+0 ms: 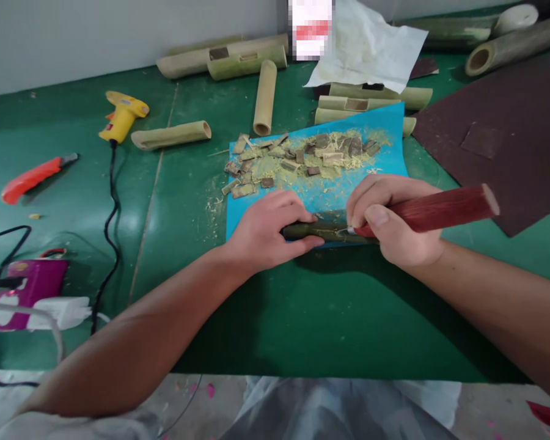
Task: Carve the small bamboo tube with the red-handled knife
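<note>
- My left hand (271, 231) clamps the bamboo tube (323, 230) at its left end.
- My right hand (401, 242) grips the red-handled carving tool (444, 209), tip right of my left fingers.

From here I see a grey wall (82, 40) at upper left, a glossy green table (339, 342) across the middle, and greyish floor (227, 400) at bottom.

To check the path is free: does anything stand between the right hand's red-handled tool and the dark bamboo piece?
Nothing visible does: the right hand holds the tool with its tip at the dark bamboo piece. Chips lie beyond, on the blue sheet.
</note>
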Available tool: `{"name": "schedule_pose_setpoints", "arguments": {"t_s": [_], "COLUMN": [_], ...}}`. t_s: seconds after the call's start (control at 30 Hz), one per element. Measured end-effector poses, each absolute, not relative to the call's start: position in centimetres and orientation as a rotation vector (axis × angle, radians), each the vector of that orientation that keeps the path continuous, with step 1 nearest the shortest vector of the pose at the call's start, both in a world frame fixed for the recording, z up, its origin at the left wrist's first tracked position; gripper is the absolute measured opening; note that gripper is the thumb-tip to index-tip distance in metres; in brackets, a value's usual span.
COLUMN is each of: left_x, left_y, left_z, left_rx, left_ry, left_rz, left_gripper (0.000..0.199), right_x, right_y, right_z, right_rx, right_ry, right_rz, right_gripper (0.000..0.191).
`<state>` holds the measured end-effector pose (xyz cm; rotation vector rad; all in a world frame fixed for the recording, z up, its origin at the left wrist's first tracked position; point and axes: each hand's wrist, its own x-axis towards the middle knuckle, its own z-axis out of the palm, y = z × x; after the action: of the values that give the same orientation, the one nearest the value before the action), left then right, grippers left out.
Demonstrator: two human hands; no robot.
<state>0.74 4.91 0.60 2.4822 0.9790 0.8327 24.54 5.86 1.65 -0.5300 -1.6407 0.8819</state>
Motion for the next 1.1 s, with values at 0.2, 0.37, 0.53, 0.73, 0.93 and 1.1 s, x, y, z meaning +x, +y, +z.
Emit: {"name": "schedule_pose_setpoints", "arguments": {"t_s": [0.2,0.37,0.53,0.73,0.93,1.1], "left_x": [0.76,0.83,0.80,0.76,0.77,0.77], "left_y": [4.98,4.93,4.97,5.01,5.00,5.01], "left_z": [0.47,0.47,0.42,0.15,0.25,0.32], "left_rx": [2.465,2.468,2.447,2.438,2.442,2.424], "left_ry": [1.006,0.985,1.006,1.010,1.001,1.021], "left_rz": [0.822,0.833,0.800,0.816,0.835,0.801], "left_gripper": [0.024,0.023,0.025,0.024,0.023,0.023], "right_x": [24.55,24.72,24.63,24.58,24.57,24.72], "right_y": [5.78,5.82,5.80,5.99,6.08,6.05], "right_z": [1.09,1.33,1.49,0.90,0.90,0.92], "right_rx": [-0.628,-0.589,-0.600,-0.536,-0.571,-0.600], "right_ry": [-1.588,-1.631,-1.630,-1.594,-1.613,-1.617], "right_rz": [0.809,0.839,0.862,0.782,0.786,0.815], "right_gripper": [0.035,0.039,0.031,0.035,0.037,0.037]}}
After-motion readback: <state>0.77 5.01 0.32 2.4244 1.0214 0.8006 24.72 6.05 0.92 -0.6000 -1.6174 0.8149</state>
